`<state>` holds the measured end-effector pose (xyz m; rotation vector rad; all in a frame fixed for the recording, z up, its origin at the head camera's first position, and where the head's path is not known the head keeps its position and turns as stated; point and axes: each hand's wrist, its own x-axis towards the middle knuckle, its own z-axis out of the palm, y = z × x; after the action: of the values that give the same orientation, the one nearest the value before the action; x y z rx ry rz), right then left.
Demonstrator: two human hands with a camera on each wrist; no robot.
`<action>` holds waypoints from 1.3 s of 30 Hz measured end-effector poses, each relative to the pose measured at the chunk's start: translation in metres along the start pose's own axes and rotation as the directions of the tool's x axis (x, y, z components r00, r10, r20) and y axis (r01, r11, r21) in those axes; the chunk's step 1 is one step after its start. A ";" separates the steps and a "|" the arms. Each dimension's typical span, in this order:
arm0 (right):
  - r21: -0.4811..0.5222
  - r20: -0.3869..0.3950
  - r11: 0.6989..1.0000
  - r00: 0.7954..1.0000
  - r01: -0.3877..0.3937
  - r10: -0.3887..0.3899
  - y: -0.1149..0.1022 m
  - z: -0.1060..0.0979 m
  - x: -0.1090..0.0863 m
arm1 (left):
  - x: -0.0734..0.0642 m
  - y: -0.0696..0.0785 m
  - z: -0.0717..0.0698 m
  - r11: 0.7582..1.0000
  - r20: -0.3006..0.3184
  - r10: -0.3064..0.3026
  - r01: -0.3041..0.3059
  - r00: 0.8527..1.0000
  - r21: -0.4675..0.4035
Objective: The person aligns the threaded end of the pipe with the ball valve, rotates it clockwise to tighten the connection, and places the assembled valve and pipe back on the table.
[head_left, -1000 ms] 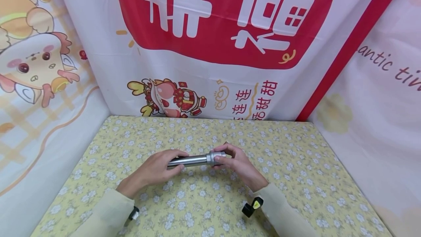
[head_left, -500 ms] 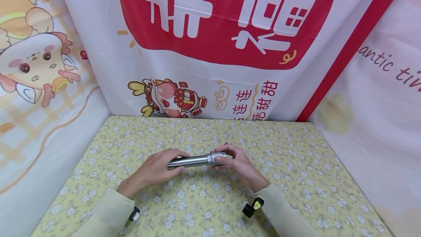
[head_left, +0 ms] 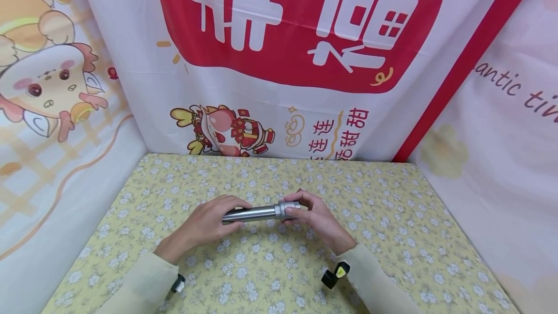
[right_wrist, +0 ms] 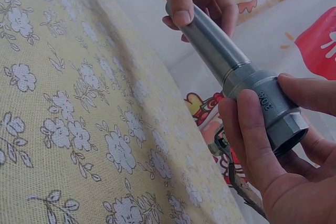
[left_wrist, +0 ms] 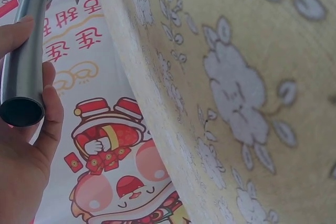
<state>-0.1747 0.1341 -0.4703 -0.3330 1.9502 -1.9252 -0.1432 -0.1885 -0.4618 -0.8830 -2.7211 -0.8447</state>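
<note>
A smooth steel pipe joins end to end with a grey metal ball valve, held level over the table. My left hand grips the pipe near its free end, thumb on the near side and fingers behind; that open end faces the camera in the left wrist view. Around the valve body curl the fingers and thumb of my right hand. The right wrist view shows "304" cast on the body, a hexagonal open end, and a lever handle hanging off the side, partly behind the fingers.
A yellow floral cloth covers the table beneath both hands. White printed curtains rise along its back edge and both sides. Black wrist devices are strapped over the light sleeves.
</note>
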 end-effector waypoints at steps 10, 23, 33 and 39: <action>0.002 0.002 1.000 1.000 0.005 -0.005 0.001 0.000 0.000 | 0.001 0.000 0.002 1.000 -0.010 0.004 -0.004 1.000 0.007; 0.005 -0.013 1.000 1.000 -0.014 0.014 0.000 0.001 0.000 | 0.001 0.002 0.003 0.998 0.013 -0.057 0.057 0.998 -0.011; 0.018 -0.008 1.000 1.000 -0.019 0.019 0.000 0.000 0.001 | 0.001 0.001 0.003 0.992 0.039 -0.124 0.125 0.992 -0.016; 0.005 -0.004 1.000 1.000 -0.011 0.011 -0.001 0.001 0.001 | 0.000 0.001 0.003 0.993 0.053 -0.118 0.118 0.992 -0.002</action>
<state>-0.1751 0.1332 -0.4692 -0.3160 1.9456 -1.9249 -0.1424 -0.1861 -0.4632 -0.7618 -2.8422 -0.8623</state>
